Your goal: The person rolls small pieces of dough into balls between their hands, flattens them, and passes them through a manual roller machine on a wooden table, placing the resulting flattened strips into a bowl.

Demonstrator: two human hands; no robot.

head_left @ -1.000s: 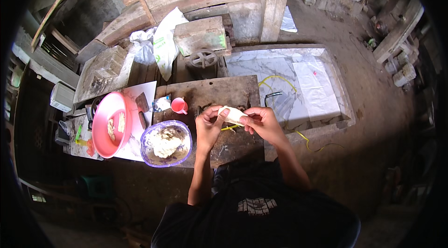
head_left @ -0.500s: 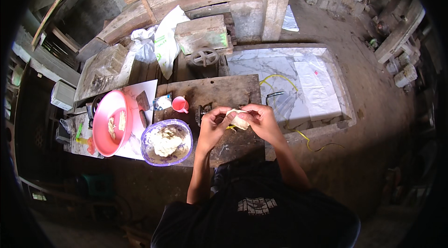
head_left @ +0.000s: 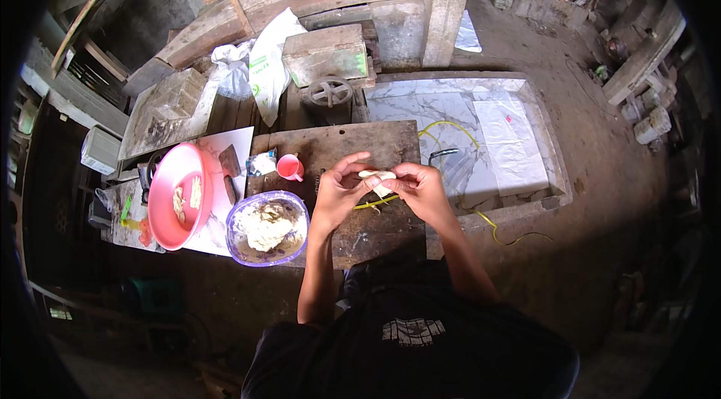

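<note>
Beyond my hands I see the pale marble-lined tray (head_left: 451, 110), the biggest thing here, lying up and to the right of my right hand, with one yellow cord (head_left: 458, 129) curling over its near edge. Under both hands sits the dark wooden tabletop (head_left: 360, 147). Well to the left of my left hand is one pink basin (head_left: 169, 211), and just left of that hand one purple-rimmed bowl (head_left: 240, 245) filled with pale dough. Far above the left hand one white sack (head_left: 270, 61) with a green printed patch leans upright beside one green-grey metal box (head_left: 327, 54). One small pink cup (head_left: 290, 167) stands just up-left of the left hand. My left hand (head_left: 339, 192) and right hand (head_left: 420, 189) are both curled, fingertips pinching either end of one small pale piece of dough (head_left: 377, 175) held between them, above the tabletop. Its long axis runs left to right, roughly level, one end toward each hand.
</note>
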